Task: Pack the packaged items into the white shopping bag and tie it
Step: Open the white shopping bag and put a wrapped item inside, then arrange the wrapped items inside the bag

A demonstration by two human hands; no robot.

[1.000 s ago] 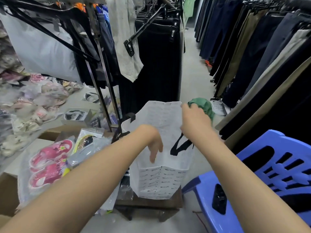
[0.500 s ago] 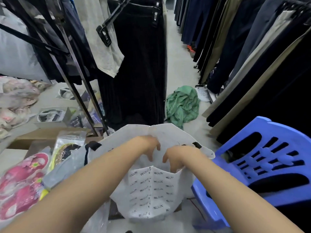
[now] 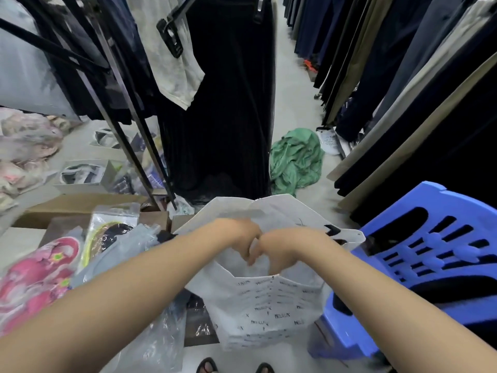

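Note:
The white shopping bag (image 3: 269, 308) with small black lettering and black handles stands in front of me, its mouth facing up. My left hand (image 3: 242, 238) and my right hand (image 3: 282, 249) meet at the middle of the bag's near rim, fingers curled down over it and touching each other. Both pinch the rim fabric. Packaged items lie to the left: pink sandals in clear plastic (image 3: 35, 275), a pack with a yellow and black item (image 3: 107, 232) and a grey plastic parcel (image 3: 121, 251). The bag's inside is hidden by my hands.
A blue plastic chair (image 3: 430, 265) stands close on the right. Clothes racks with dark trousers line both sides of the aisle. A green cloth (image 3: 295, 160) lies on the floor ahead. Cardboard boxes (image 3: 80, 208) and more packs sit at the left. My sandalled feet show at the bottom.
The bag has come down from held high to low in front of me. My hands moved together from apart on the rim until they touch. The view tilted down.

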